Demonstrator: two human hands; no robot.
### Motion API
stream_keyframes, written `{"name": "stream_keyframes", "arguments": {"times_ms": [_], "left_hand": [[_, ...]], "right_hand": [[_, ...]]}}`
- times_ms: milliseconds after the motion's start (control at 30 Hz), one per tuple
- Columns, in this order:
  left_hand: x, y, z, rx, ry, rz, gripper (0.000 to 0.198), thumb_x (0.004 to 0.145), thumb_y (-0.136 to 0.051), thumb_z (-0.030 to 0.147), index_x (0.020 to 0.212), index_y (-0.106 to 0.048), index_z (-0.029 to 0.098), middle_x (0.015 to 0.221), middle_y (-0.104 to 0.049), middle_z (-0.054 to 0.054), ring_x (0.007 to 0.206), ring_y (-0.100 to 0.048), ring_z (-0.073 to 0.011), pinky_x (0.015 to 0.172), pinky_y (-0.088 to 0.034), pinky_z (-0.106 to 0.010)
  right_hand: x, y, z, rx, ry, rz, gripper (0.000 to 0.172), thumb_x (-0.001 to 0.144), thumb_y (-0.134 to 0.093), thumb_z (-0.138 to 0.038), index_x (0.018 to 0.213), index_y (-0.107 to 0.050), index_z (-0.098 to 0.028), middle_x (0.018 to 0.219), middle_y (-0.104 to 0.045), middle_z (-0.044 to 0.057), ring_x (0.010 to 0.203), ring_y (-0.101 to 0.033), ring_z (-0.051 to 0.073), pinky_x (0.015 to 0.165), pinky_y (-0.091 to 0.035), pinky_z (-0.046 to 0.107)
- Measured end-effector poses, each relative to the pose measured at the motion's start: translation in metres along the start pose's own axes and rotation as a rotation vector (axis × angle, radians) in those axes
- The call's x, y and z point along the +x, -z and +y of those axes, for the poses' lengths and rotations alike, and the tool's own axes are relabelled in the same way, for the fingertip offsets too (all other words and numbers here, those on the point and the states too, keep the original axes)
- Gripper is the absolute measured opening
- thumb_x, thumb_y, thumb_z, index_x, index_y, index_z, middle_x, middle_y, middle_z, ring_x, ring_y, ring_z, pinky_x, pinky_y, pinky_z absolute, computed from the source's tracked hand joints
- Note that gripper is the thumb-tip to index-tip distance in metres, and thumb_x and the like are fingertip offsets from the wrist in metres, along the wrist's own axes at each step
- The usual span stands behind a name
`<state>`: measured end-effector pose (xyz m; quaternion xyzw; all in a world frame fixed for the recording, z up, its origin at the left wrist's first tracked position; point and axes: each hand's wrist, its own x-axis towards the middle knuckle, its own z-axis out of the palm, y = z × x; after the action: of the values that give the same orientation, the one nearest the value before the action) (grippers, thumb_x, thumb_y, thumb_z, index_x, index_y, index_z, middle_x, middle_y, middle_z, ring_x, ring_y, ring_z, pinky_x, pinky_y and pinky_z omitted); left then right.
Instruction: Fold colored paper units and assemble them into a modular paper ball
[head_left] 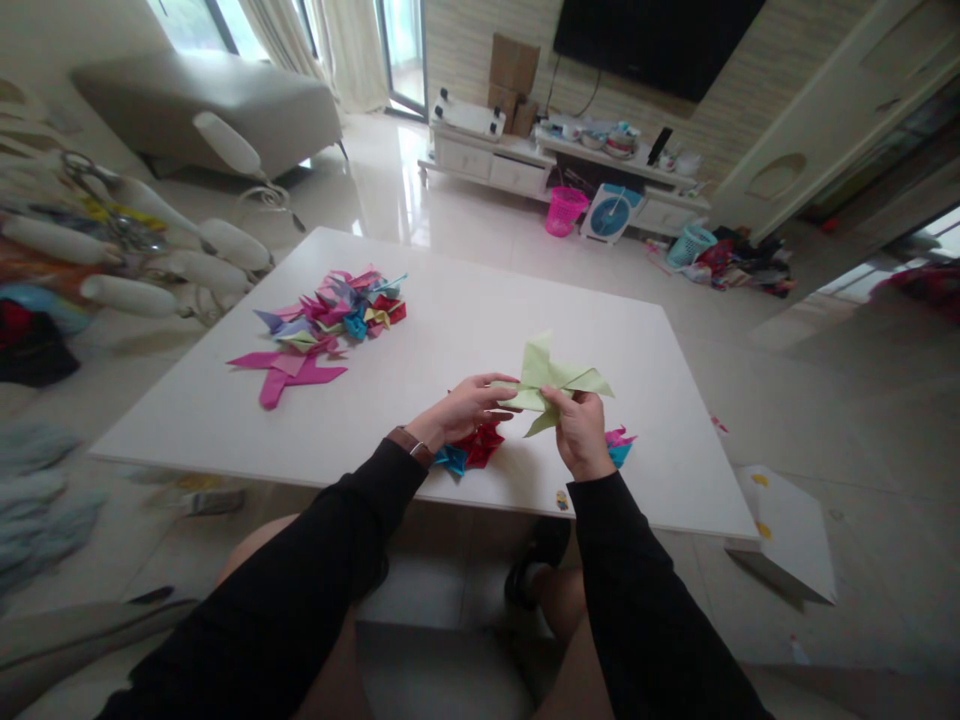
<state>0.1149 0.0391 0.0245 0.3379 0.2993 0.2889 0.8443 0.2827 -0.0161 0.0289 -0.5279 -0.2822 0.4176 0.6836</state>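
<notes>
A light green folded-paper pinwheel [536, 377] is held above the near part of the white table [480, 310]. My right hand [583, 430] pinches it near its middle, thumb on top. At its left flap is my left hand [469, 408], thumb and fingers closed on the paper. Beneath the left hand lie a red folded-paper piece [484, 447] and a blue one [451, 460], partly hidden. Beyond my right wrist, a pink and blue folded piece [619, 445] rests on the table.
A pile of coloured folded-paper pieces [337, 310] covers the table's far left, with a large magenta folded piece [285, 375] before it. Near the front edge sits a small yellowish item [561, 500]. A white box-like stool [787, 530] stands right of the table.
</notes>
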Motion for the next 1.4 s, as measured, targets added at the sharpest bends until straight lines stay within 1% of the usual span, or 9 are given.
{"name": "stream_keyframes", "arguments": {"times_ms": [167,367,700,800,900,1067,1200,1300,1400], "left_hand": [[0.002,0.002,-0.004,0.049,-0.009,0.064,0.034,0.071,-0.083,0.01,0.101,-0.068,0.013,0.083,-0.072,-0.008,0.071,-0.07,-0.0135,0.068,-0.054,-0.023],[0.003,0.003,-0.003,0.029,-0.048,0.117,0.03,0.068,-0.084,0.011,0.093,-0.067,0.015,0.086,-0.071,-0.005,0.071,-0.068,-0.0124,0.068,-0.055,-0.025],[0.001,0.0,0.0,0.026,-0.043,0.128,0.028,0.067,-0.078,0.009,0.092,-0.066,0.015,0.087,-0.069,-0.005,0.074,-0.066,-0.012,0.066,-0.052,-0.022],[0.002,0.0,0.002,0.007,-0.059,0.121,0.033,0.07,-0.078,0.014,0.1,-0.067,0.017,0.094,-0.069,-0.005,0.076,-0.066,-0.0123,0.068,-0.052,-0.023],[0.001,0.002,0.007,-0.068,-0.087,0.135,0.027,0.077,-0.073,0.028,0.101,-0.066,0.017,0.1,-0.067,-0.006,0.078,-0.066,-0.0141,0.069,-0.053,-0.025],[-0.002,0.001,0.02,-0.096,-0.091,0.202,0.026,0.081,-0.064,0.034,0.099,-0.066,0.015,0.105,-0.066,-0.008,0.078,-0.065,-0.0144,0.067,-0.051,-0.026],[-0.006,-0.002,0.029,-0.081,-0.096,0.187,0.023,0.08,-0.064,0.032,0.095,-0.066,0.015,0.104,-0.066,-0.008,0.077,-0.065,-0.0145,0.065,-0.049,-0.025],[-0.01,-0.002,0.031,-0.084,-0.092,0.176,0.023,0.079,-0.064,0.032,0.094,-0.066,0.015,0.104,-0.067,-0.008,0.076,-0.065,-0.0144,0.065,-0.049,-0.025],[-0.013,0.002,0.031,-0.082,-0.11,0.182,0.024,0.079,-0.064,0.034,0.095,-0.065,0.016,0.104,-0.066,-0.007,0.076,-0.065,-0.0143,0.066,-0.049,-0.025]], "right_hand": [[-0.003,-0.004,-0.003,-0.002,-0.005,-0.055,0.031,0.061,-0.085,-0.022,0.089,-0.072,-0.016,0.093,-0.078,0.003,0.088,-0.072,0.02,0.086,-0.057,0.034],[-0.006,-0.007,-0.01,0.041,-0.049,-0.064,0.026,0.067,-0.083,-0.03,0.088,-0.073,-0.017,0.09,-0.078,0.002,0.089,-0.073,0.019,0.089,-0.058,0.035],[-0.001,-0.001,-0.002,0.011,-0.033,-0.001,0.03,0.06,-0.085,-0.022,0.087,-0.076,-0.015,0.09,-0.079,0.003,0.083,-0.072,0.019,0.081,-0.058,0.031],[0.002,0.002,0.0,0.006,-0.012,0.028,0.03,0.06,-0.085,-0.022,0.088,-0.075,-0.015,0.09,-0.079,0.003,0.085,-0.072,0.019,0.083,-0.058,0.032],[0.009,0.012,0.003,0.011,0.029,0.104,0.029,0.061,-0.085,-0.023,0.086,-0.074,-0.015,0.086,-0.078,0.003,0.086,-0.072,0.018,0.084,-0.058,0.031],[0.041,0.043,0.007,0.032,0.063,0.35,0.023,0.061,-0.08,-0.018,0.081,-0.07,-0.015,0.078,-0.076,-0.001,0.082,-0.072,0.016,0.079,-0.059,0.027],[0.086,0.061,0.0,0.009,0.05,0.533,0.017,0.062,-0.074,-0.012,0.072,-0.061,-0.016,0.065,-0.069,-0.004,0.065,-0.068,0.013,0.062,-0.058,0.023],[0.124,0.064,-0.01,-0.016,0.07,0.521,0.018,0.066,-0.072,-0.01,0.071,-0.057,-0.017,0.059,-0.063,-0.006,0.055,-0.062,0.011,0.053,-0.054,0.022],[0.152,0.062,-0.02,-0.048,0.109,0.404,0.015,0.075,-0.072,-0.016,0.074,-0.057,-0.018,0.058,-0.06,-0.008,0.051,-0.058,0.011,0.051,-0.054,0.024]]}}
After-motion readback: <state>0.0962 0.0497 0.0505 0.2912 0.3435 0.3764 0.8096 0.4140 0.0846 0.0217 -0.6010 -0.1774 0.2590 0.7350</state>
